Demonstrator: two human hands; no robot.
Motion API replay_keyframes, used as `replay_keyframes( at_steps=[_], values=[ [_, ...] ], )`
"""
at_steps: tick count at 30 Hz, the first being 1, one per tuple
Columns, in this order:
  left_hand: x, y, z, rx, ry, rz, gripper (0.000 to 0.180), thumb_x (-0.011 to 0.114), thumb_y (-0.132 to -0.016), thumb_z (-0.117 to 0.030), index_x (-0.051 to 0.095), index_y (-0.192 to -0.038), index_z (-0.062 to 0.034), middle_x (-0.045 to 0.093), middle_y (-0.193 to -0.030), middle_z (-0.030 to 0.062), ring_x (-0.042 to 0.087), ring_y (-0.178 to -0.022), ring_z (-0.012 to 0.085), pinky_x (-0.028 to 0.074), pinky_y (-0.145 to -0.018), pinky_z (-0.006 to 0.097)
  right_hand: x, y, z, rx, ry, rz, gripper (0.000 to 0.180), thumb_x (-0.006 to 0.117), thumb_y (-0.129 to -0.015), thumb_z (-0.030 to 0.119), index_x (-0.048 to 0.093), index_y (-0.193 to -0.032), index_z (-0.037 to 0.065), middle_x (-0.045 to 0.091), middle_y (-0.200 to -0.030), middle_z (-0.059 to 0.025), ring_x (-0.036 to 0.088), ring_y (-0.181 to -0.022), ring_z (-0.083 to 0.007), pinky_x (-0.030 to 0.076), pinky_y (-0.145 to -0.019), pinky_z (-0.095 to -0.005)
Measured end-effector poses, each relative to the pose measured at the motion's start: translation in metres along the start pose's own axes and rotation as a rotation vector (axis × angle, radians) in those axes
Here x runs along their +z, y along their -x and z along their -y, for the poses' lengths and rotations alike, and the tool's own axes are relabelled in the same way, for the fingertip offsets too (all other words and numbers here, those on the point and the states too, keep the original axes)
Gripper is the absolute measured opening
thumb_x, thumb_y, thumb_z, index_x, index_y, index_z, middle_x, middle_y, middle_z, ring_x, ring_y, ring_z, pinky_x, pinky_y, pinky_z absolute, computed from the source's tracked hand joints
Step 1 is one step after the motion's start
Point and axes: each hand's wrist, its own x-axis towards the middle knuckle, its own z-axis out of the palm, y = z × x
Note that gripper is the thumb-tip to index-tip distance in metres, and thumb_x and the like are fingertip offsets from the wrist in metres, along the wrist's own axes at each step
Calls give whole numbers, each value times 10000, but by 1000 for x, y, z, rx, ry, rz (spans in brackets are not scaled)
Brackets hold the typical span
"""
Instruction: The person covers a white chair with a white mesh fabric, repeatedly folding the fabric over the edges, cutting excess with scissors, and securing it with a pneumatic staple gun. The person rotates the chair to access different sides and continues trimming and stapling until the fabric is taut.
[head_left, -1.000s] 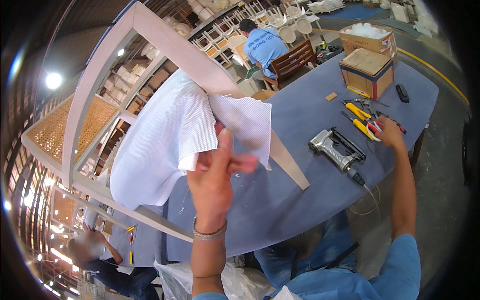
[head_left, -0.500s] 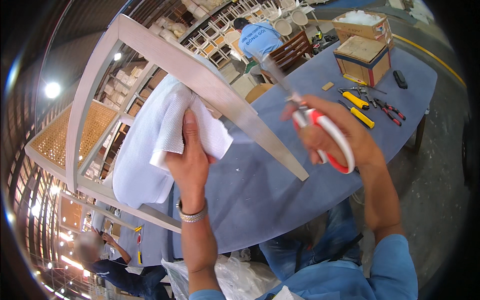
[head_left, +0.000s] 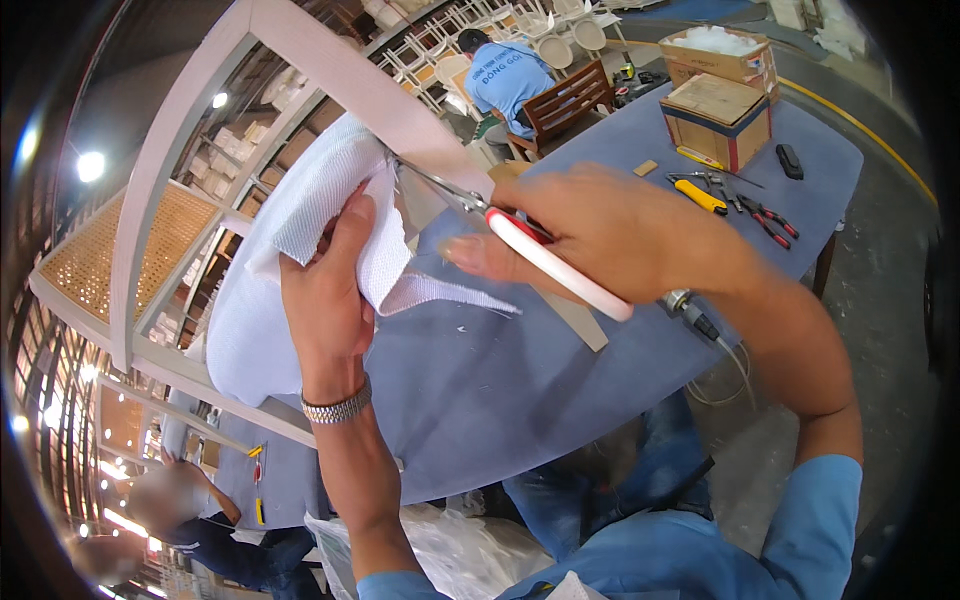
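Note:
A chair with a pale wooden frame (head_left: 365,85) and a cane panel (head_left: 170,245) lies tipped on the blue-covered table (head_left: 470,400). White textured fabric (head_left: 255,320) covers its rounded pad, and a loose flap (head_left: 385,250) hangs at the pad's edge. My left hand (head_left: 330,310) is closed on this fabric, thumb on top. In my right hand (head_left: 630,230) are scissors (head_left: 560,268) with red and white handles. Their blades reach the fabric where it meets the frame; how far apart they are is unclear. A thin strip of fabric trails from the flap toward the right.
Yellow-handled tools (head_left: 700,197) and red-handled pliers (head_left: 768,222) lie at the table's right, near cardboard boxes (head_left: 715,120) and a black object (head_left: 789,161). A hose fitting (head_left: 690,310) hangs by the table edge. Co-workers sit behind and at lower left. Clear plastic (head_left: 450,550) lies below.
My right hand has brought the scissors left, from beyond the chair leg to the fabric's edge. My left hand has shifted slightly left with the fabric, and a narrow strip now dangles from it.

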Motion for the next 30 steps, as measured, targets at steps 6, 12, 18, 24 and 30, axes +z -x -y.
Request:
replay_keyframes(
  at_steps=[6, 12, 18, 24, 30],
  values=[
    [-2, -1, 2, 45, 79, 30, 376, 697, -890, -105, 623, -1211, 76, 681, -1117, 147, 661, -958, 195, 524, -818, 300, -17, -15, 34, 187, 1, 193, 676, 411, -980, 635, 623, -845, 7, 641, -645, -123, 628, -483, -209, 496, -461, -331],
    [-4, -1, 10, 84, 118, 82, 336, 665, -912, -113, 640, -1197, 63, 688, -1040, 114, 645, -869, 148, 514, -730, 267, -24, -23, 61, 349, -73, 194, 630, 430, -979, 595, 591, -1086, -4, 580, -610, -104, 635, -500, -192, 537, -475, -299],
    [-11, -1, 13, 41, 96, 128, 358, 650, -933, -135, 611, -1230, 60, 669, -1136, 116, 642, -978, 166, 508, -829, 286, -34, -24, 81, 416, 22, 261, 666, 488, -939, 608, 590, -1025, -45, 638, -693, -169, 635, -519, -211, 542, -490, -351],
    [-6, 0, 16, 113, 94, 97, 314, 653, -924, -139, 651, -1160, 68, 690, -993, 93, 633, -818, 119, 499, -674, 255, -66, -28, 90, 327, 116, 508, 874, 367, -901, 751, 578, -1211, -38, 700, -982, -199, 702, -789, -251, 562, -726, -366],
    [-14, 0, 19, 105, 91, 112, 345, 664, -923, -106, 622, -1218, 69, 684, -1105, 102, 651, -979, 159, 512, -857, 292, -52, -19, 92, 436, 87, 315, 891, 363, -882, 768, 626, -1163, -36, 711, -881, -182, 697, -648, -229, 562, -580, -352]
  ],
)
